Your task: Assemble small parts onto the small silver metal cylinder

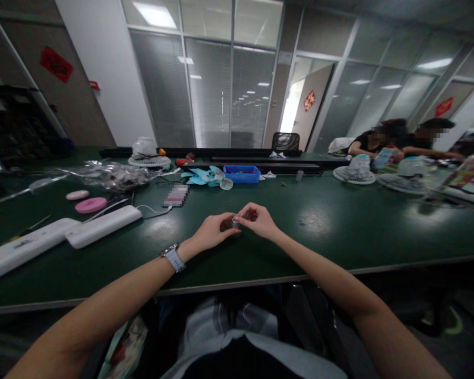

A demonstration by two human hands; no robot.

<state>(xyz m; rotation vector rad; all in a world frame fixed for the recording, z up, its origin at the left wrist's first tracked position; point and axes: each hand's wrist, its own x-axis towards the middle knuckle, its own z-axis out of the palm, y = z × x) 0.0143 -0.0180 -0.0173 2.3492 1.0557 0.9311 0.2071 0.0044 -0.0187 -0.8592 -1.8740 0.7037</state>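
A small grey metal cylinder stands close to the green tabletop between my two hands. My left hand is closed around its side, thumb in front and fingers behind. At the cylinder's top, my right hand has thumb and forefinger pinched together. Whether those fingertips grip the top itself or a tiny part on it is too small to tell. A similar grey cylinder stands farther back on the table, to the right.
Behind my hands lie a blue bin, light-blue fan blades and a phone on a cable. White power strips and a pink disc are at left. White fan bases stand at right, near two people. The table edge runs before me.
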